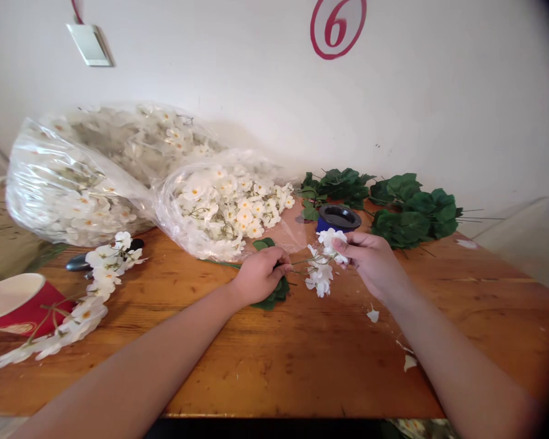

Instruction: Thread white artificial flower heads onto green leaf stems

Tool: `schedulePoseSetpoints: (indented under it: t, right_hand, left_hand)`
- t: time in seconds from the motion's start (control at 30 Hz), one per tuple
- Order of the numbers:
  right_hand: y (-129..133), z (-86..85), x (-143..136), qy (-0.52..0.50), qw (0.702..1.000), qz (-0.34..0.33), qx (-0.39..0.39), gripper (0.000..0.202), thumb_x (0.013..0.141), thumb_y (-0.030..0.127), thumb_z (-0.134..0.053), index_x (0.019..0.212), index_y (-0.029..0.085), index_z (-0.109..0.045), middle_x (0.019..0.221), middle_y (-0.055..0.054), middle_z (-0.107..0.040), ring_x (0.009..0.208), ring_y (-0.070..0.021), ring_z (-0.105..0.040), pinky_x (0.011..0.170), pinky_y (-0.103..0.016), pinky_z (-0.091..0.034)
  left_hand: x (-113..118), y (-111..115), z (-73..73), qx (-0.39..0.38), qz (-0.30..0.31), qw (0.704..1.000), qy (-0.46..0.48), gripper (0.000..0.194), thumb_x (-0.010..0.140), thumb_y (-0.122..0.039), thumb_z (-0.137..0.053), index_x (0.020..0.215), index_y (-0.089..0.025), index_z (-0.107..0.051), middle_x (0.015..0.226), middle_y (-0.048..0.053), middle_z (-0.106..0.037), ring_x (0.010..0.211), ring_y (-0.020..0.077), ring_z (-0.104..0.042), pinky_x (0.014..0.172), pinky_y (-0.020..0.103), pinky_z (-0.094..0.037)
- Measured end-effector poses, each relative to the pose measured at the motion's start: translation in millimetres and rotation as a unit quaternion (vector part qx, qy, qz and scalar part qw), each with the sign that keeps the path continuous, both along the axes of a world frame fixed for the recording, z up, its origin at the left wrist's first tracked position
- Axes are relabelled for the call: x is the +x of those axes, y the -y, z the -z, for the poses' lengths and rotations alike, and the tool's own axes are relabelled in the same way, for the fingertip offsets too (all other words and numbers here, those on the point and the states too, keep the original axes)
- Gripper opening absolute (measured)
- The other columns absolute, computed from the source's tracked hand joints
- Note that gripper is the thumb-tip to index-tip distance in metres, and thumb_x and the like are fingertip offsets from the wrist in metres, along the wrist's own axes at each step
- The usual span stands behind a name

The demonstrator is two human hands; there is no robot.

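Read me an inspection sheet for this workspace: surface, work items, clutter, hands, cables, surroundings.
Surface: wooden table, a few loose white bits at right.
Work items: white flower sprig between the hands; bagged white flowers; green leaves.
Clutter: red cup at left.
Hands: left hand pinches stems; right hand holds blossoms.
Cables: red line, possibly a cord, above the wall plate.
Surroundings: pale wall, red circled 6.

A loose spray of small white flowers on thin stems (pixel 320 277) is held over the brown wooden surface (pixel 311 353), its stems running sideways into the left hand (pixel 261 274), its upper blossoms pinched by the right hand (pixel 368 259). A cluster of rounded dark green leaves (pixel 276 297) shows above and below the left hand, partly hidden by it.
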State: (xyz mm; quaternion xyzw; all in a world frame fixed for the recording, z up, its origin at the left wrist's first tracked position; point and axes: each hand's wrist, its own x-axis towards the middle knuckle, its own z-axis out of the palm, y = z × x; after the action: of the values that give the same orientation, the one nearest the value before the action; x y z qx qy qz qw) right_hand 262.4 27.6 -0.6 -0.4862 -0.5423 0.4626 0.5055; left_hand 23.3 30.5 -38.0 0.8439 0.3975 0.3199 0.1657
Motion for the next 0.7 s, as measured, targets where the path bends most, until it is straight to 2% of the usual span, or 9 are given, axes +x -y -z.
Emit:
schedulePoseSetpoints:
  t: [0.13,0.2,0.27,0.33,0.5,0.6,0.7]
  right_hand:
    - [1.6,0.9,-2.5,-0.029,0.999,-0.021,-0.004,0.031,0.069,0.046,-0.077,0.073,0.02,-0.061,0.066,0.001,-0.055,0.054,-0.0106,-0.047,0.049,-0.026,-0.039]
    - [4.1,-0.2,-3.0,-0.029,0.998,-0.063,-0.011,0.033,0.07,0.046,-0.076,0.085,0.021,-0.059,0.071,0.002,-0.057,0.055,-0.0103,-0.05,0.049,-0.024,-0.039]
    - [6.2,-1.2,-2.9,0.001,0.993,-0.118,-0.017,0.045,0.067,0.043,-0.079,0.101,0.024,-0.056,0.081,0.001,-0.061,0.059,-0.0111,-0.053,0.049,-0.023,-0.04]
    - [6.4,-0.6,-2.2,0.053,0.988,-0.145,-0.017,0.052,0.063,0.039,-0.082,0.106,0.025,-0.056,0.084,0.001,-0.063,0.061,-0.0119,-0.055,0.049,-0.023,-0.042]
    - [-0.1,4.4,-1.4,0.176,0.973,-0.151,-0.01,0.026,0.068,0.038,-0.076,0.077,0.019,-0.061,0.064,0.0,-0.062,0.051,-0.0118,-0.053,0.048,-0.025,-0.044]
    - [-2.2,5.5,-4.4,0.182,0.97,-0.159,-0.025,0.023,0.066,0.036,-0.075,0.068,0.017,-0.061,0.061,-0.001,-0.063,0.05,-0.0125,-0.054,0.049,-0.025,-0.046]
    - [-3.0,9.9,-9.1,0.183,0.974,-0.127,-0.036,0.023,0.063,0.035,-0.076,0.064,0.018,-0.061,0.06,-0.001,-0.063,0.048,-0.0127,-0.054,0.047,-0.025,-0.045]
  left_hand:
    - [0.6,-0.4,0.2,0.001,-0.002,1.0,0.0,0.012,0.092,-0.026,-0.051,0.084,-0.018,-0.055,0.082,0.002,-0.062,0.078,0.0152,-0.057,0.067,0.025,-0.042]
    - [0.9,-0.7,1.2,0.003,-0.003,1.0,0.0,0.012,0.092,-0.027,-0.051,0.084,-0.018,-0.055,0.082,0.002,-0.062,0.079,0.0153,-0.057,0.067,0.026,-0.042]
    - [1.2,-0.6,2.1,0.008,-0.004,1.0,-0.004,0.012,0.092,-0.026,-0.05,0.084,-0.018,-0.055,0.083,0.002,-0.062,0.079,0.0155,-0.057,0.068,0.026,-0.042]
    - [1.2,0.3,2.4,0.021,-0.002,1.0,-0.011,0.011,0.092,-0.025,-0.051,0.084,-0.018,-0.055,0.083,0.003,-0.062,0.08,0.0159,-0.057,0.069,0.026,-0.043]
    - [1.8,5.4,0.8,0.061,-0.003,0.997,-0.048,0.009,0.091,-0.021,-0.05,0.084,-0.018,-0.055,0.084,0.004,-0.062,0.083,0.0173,-0.057,0.072,0.028,-0.043]
    - [3.8,7.6,1.1,0.07,-0.027,0.995,-0.066,0.008,0.09,-0.02,-0.05,0.084,-0.018,-0.055,0.085,0.004,-0.062,0.084,0.0182,-0.057,0.073,0.029,-0.044]
    - [7.0,7.9,3.4,0.077,-0.055,0.992,-0.085,0.007,0.088,-0.019,-0.051,0.083,-0.018,-0.056,0.084,0.005,-0.062,0.083,0.0192,-0.057,0.072,0.03,-0.044]
